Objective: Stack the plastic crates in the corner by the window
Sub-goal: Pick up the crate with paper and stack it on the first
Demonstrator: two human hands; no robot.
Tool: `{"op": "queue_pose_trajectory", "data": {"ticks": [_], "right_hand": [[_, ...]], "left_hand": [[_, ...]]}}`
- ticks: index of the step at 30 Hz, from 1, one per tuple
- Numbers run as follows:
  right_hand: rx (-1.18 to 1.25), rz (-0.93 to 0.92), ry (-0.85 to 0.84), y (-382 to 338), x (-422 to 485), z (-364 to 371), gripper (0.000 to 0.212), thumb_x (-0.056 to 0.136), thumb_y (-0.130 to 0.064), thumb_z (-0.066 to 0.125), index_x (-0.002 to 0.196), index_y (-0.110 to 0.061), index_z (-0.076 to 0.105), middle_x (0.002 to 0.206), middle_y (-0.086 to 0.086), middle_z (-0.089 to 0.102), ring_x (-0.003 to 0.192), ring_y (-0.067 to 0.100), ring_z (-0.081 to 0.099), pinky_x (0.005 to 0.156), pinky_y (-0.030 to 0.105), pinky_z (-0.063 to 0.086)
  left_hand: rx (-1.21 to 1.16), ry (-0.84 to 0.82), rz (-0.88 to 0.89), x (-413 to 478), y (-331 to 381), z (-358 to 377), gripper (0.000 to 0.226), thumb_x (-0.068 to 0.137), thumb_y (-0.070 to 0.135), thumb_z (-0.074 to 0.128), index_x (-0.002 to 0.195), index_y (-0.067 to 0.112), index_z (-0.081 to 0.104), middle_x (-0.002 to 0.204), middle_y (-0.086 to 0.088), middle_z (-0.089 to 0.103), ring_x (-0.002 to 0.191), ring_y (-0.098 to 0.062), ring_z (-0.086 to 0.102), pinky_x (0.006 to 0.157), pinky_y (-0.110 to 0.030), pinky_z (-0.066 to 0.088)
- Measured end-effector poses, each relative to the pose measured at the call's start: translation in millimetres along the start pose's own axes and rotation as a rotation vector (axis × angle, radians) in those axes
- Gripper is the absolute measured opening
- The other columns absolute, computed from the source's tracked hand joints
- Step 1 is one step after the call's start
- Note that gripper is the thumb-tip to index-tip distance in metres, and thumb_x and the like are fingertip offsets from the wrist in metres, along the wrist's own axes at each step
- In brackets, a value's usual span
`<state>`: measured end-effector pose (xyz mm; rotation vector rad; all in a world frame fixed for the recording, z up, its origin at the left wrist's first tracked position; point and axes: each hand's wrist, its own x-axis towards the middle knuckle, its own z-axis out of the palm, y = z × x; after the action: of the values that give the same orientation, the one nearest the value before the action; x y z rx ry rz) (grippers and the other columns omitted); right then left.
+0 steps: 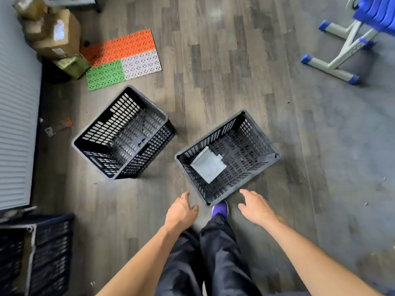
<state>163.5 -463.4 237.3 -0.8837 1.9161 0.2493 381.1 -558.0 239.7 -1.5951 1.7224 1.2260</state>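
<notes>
Two black perforated plastic crates stand upright on the wood floor. The near crate sits just ahead of my feet, with a flat grey sheet lying inside it. The other crate stands to its left, nothing in it. My left hand hovers open beside the near crate's front corner, on its left. On the right of that same corner, my right hand is open too. Neither hand touches the crate. A further dark crate shows at the bottom left edge.
A white ribbed panel runs along the left. Cardboard boxes are piled at the top left beside an orange, green and white perforated mat. A blue-footed chair frame stands at the top right. Small litter lies by the panel.
</notes>
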Motion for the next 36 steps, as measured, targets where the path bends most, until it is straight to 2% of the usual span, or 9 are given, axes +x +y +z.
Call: {"op": "queue_pose_trajectory", "data": {"ticks": [5,9,14,17,22,25,28,32,36], "right_hand": [[-0.085,0.002,-0.057,17.2,61.2,35.4,0.059,0.096,-0.022,0.048,0.153,-0.017,0.032,0.145,0.011,0.045,0.133,0.030,0.042,0.109,0.036,0.034],[-0.138,-0.008,-0.068,26.7,120.6,63.9,0.059,0.095,-0.023,0.050,0.151,-0.017,0.034,0.146,0.011,0.045,0.133,0.032,0.042,0.109,0.042,0.038],[-0.199,-0.038,0.008,44.0,190.4,98.9,0.056,0.095,-0.017,0.050,0.150,-0.016,0.036,0.147,0.007,0.044,0.134,0.028,0.037,0.106,0.042,0.039],[-0.236,-0.040,0.049,59.1,222.1,117.0,0.055,0.095,-0.015,0.049,0.149,-0.017,0.038,0.145,0.005,0.044,0.133,0.027,0.035,0.104,0.043,0.040],[0.006,0.176,0.170,78.8,248.4,130.8,0.045,0.095,-0.020,0.050,0.140,-0.013,0.045,0.140,0.013,0.045,0.130,0.034,0.041,0.104,0.044,0.039],[0.118,0.317,0.182,83.8,256.8,137.9,0.045,0.096,-0.028,0.053,0.132,-0.004,0.044,0.134,0.020,0.054,0.123,0.040,0.052,0.099,0.044,0.044],[0.189,0.379,0.141,80.4,265.1,147.6,0.047,0.098,-0.032,0.050,0.130,0.000,0.040,0.128,0.022,0.060,0.118,0.041,0.057,0.090,0.042,0.046],[0.315,0.455,0.123,74.3,276.3,160.5,0.053,0.098,-0.033,0.049,0.135,0.003,0.036,0.133,0.023,0.056,0.121,0.040,0.054,0.089,0.041,0.044],[0.512,0.502,0.128,67.3,285.8,169.1,0.051,0.095,-0.034,0.050,0.130,0.002,0.037,0.121,0.019,0.062,0.107,0.038,0.061,0.076,0.037,0.045]], "left_hand": [[0.018,-0.051,-0.057,73.5,-22.5,41.1,0.063,0.094,0.034,0.049,0.148,0.008,0.033,0.127,-0.014,0.063,0.121,-0.029,0.057,0.102,-0.035,0.043],[0.042,-0.069,-0.083,135.8,-39.6,72.1,0.059,0.095,0.034,0.049,0.146,0.007,0.036,0.125,-0.015,0.065,0.121,-0.030,0.057,0.100,-0.034,0.043],[-0.001,-0.052,-0.119,212.1,-63.7,109.1,0.055,0.096,0.036,0.047,0.139,0.004,0.039,0.115,-0.017,0.067,0.113,-0.033,0.060,0.095,-0.038,0.047],[-0.033,-0.029,-0.157,253.1,-76.1,129.1,0.062,0.096,0.041,0.048,0.143,0.003,0.034,0.120,-0.018,0.066,0.119,-0.035,0.057,0.097,-0.039,0.045],[-0.132,0.017,-0.239,288.6,-84.8,141.8,0.070,0.096,0.045,0.049,0.150,0.007,0.026,0.125,-0.018,0.064,0.120,-0.036,0.057,0.101,-0.039,0.045],[-0.172,0.033,-0.246,299.7,-82.3,146.4,0.061,0.092,0.047,0.053,0.141,0.012,0.037,0.117,-0.016,0.068,0.110,-0.034,0.063,0.096,-0.041,0.050],[-0.178,0.054,-0.270,307.2,-74.6,148.2,0.052,0.094,0.040,0.057,0.130,0.006,0.044,0.121,-0.016,0.064,0.113,-0.035,0.060,0.094,-0.037,0.047],[-0.238,0.072,-0.328,315.4,-69.1,156.4,0.048,0.094,0.034,0.058,0.128,0.004,0.042,0.121,-0.016,0.063,0.113,-0.035,0.059,0.095,-0.037,0.046],[-0.375,0.116,-0.376,320.7,-70.7,166.0,0.039,0.087,0.029,0.062,0.120,0.012,0.049,0.112,-0.009,0.067,0.097,-0.030,0.063,0.088,-0.036,0.052]]}}
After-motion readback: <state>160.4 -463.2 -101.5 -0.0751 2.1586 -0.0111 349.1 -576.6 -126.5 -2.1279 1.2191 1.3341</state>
